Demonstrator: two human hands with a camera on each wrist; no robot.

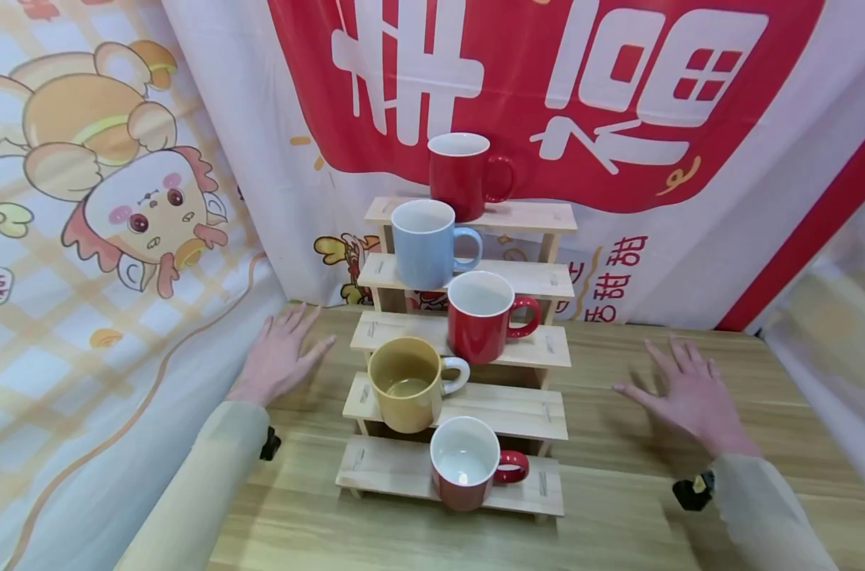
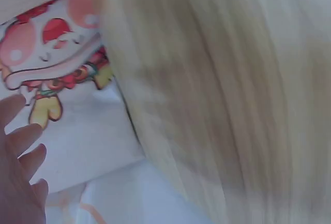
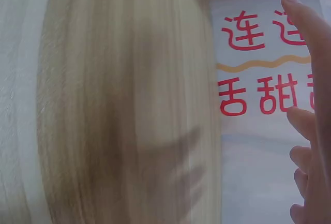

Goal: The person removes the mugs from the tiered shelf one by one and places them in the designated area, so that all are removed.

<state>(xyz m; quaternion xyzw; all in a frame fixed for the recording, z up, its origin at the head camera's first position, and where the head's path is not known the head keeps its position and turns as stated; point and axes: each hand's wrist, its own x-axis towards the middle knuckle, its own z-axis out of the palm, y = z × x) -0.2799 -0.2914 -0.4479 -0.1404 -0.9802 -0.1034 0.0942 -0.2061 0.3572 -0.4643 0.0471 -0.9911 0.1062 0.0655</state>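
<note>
A stepped wooden rack [image 1: 375, 468] with several shelves stands between the hands, each shelf bearing a mug. On the top is a red mug [image 1: 455, 182]; below it come a light blue mug [image 1: 421, 250], another red mug [image 1: 475, 325], a mustard-yellow mug [image 1: 403, 396] with a white handle, and a red mug with a white interior [image 1: 464, 476] lowest. All stand upright with handles to the right. My left hand [image 1: 278, 357] is spread left of the rack, holding nothing. To the rack's right, my right hand [image 1: 689, 388] is spread too, fingers apart over the wood, nothing in it.
The rack stands on a wood-grain tabletop [image 1: 603, 515]. Behind it hangs a white cloth with a red printed panel [image 1: 518, 87]. A cloth with cartoon figures [image 1: 104, 198] closes the left side, and a pale cloth [image 1: 832, 333] the right.
</note>
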